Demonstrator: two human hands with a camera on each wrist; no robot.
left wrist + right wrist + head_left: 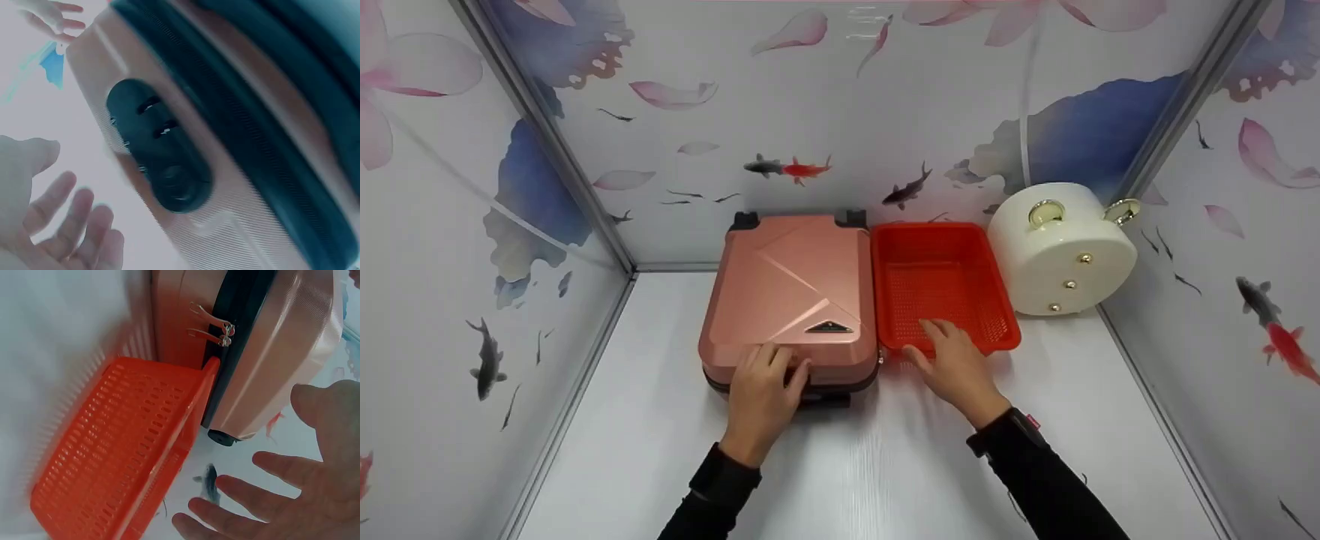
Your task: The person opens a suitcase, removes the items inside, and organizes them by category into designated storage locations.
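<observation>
A pink hard-shell suitcase [799,285] lies flat on the white table. My left hand [763,386] is at its front edge, fingers loosely bent over the top face. In the left wrist view, a black combination lock [160,146] sits on the suitcase's side, and that hand's fingers [84,225] are spread loosely beside it, gripping nothing. To the right of the suitcase stands a red perforated plastic basket [919,244]. My right hand [956,367] is over the basket's front rim with fingers apart; whether it touches the rim cannot be told. Two zipper pulls [205,323] show on the suitcase's side.
A round white bag [1061,247] with gold ring handles and gold studs stands right of the basket, by the corner. Patterned panels [840,112] with fish and petals enclose the table [840,480] at the back and both sides.
</observation>
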